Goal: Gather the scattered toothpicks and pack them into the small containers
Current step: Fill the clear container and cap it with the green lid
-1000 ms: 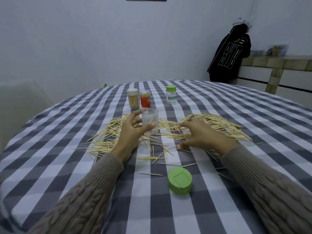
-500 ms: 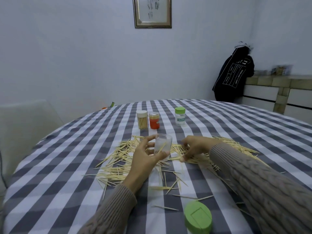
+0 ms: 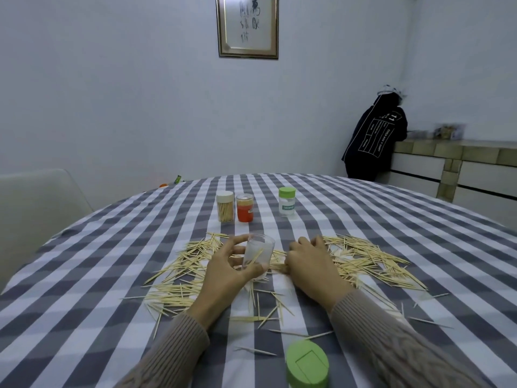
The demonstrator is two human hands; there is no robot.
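Wooden toothpicks lie strewn over the checked table, thickest in a pile at the left that runs on under both hands to a second spread at the right. Behind the left pile stand three closed containers: a white-capped jar already packed with toothpicks, an orange jar just beside it, and a green-capped jar a little apart. The left hand curls round a clear open container, held slightly tilted just above the table, with only a toothpick or so visible inside. The right hand rests knuckles-up on the heap just beside it, fingers curled down into the sticks; whether it has actually pinched any is hidden. A green lid lies near the front edge, off its container. Judging by this, the job is early: one jar looks full, the clear one is nearly empty, and most toothpicks are not yet gathered.
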